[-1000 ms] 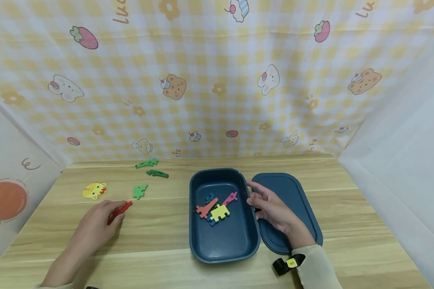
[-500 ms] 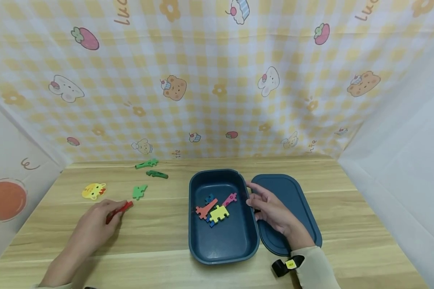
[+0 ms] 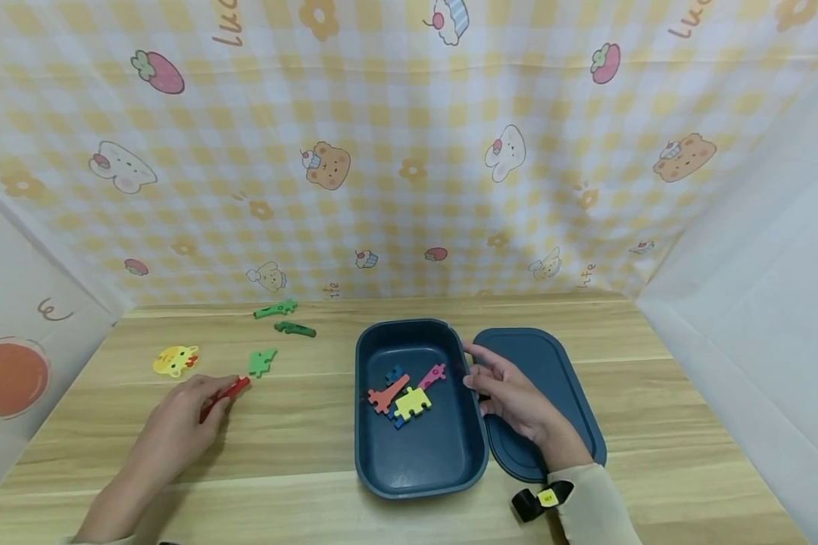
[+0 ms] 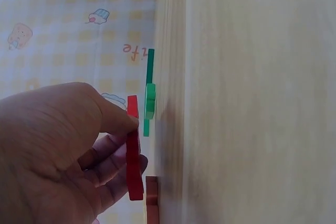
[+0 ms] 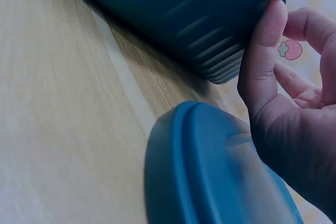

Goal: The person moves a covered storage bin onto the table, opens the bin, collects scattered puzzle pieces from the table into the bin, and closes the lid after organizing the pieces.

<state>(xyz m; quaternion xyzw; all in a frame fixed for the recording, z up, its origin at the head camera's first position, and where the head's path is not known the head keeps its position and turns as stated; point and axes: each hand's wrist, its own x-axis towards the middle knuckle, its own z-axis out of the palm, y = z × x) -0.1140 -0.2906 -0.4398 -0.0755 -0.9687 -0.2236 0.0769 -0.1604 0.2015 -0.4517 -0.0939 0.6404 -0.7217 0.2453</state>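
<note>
My left hand (image 3: 180, 424) pinches a slim red puzzle piece (image 4: 134, 166) between thumb and fingers, low over the left part of the table. Just beyond it lies a light green puzzle piece (image 3: 261, 363). A yellow animal-head piece (image 3: 175, 361) is to its left, and two long green pieces (image 3: 276, 309) lie farther back. With my right hand (image 3: 514, 390) I touch the right wall of a dark blue box (image 3: 423, 484), thumb and forefinger at its rim. Inside the box are a yellow piece (image 3: 412, 403), an orange piece (image 3: 387, 395), a pink piece (image 3: 433, 375) and partly covered blue ones.
The box's dark blue lid (image 3: 548, 363) lies flat to its right, partly under my right hand and forearm. Behind the wooden table (image 3: 300, 484) hangs a yellow checked cloth (image 3: 409, 212). White sheets stand at both sides.
The red piece has turned slightly in my left fingers, mostly between the first two frames. My right hand stays at the box, and the other pieces lie as before.
</note>
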